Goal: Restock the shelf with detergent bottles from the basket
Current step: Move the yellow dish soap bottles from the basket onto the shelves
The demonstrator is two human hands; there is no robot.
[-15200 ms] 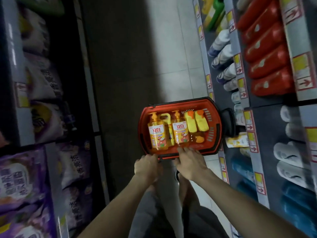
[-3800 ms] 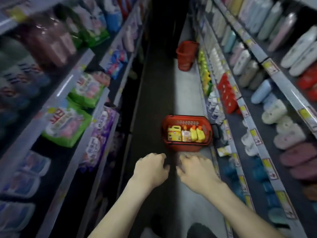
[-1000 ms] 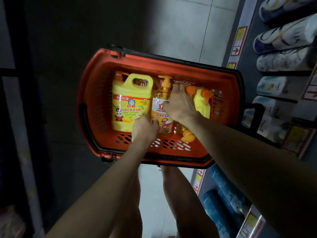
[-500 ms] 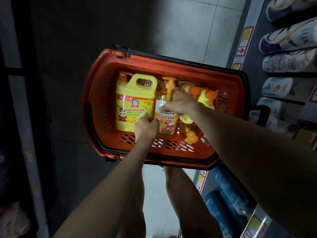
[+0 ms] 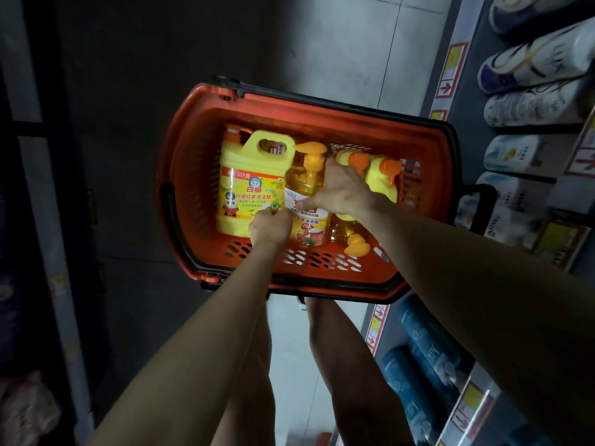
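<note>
Dim shop aisle with a pale tiled floor (image 5: 338,43), seen from above. A shelf (image 5: 450,75) with red and yellow price tags runs down the right side, stocked with white packs (image 5: 531,104) at the far end and blue packs (image 5: 418,355) nearer. A red basket (image 5: 322,104) with a black rim stands on the floor between the shelves, just past the person's bare legs (image 5: 347,365).

Inside the basket a big yellow jug (image 5: 248,175) with a handle lies at the left. Touching its right side is a pump bottle (image 5: 307,178) of amber detergent. Right of that lie yellow bottles with orange caps (image 5: 376,178), and a second pump bottle (image 5: 346,230) lies nearer, pump toward the viewer.

The right hand (image 5: 341,191) grips the pump bottle, thumb across its label and fingers wrapped round its right side. The left hand (image 5: 270,225) is curled at the bottle's near left edge, where it meets the jug; whether it actually grips the bottle I cannot tell.
</note>
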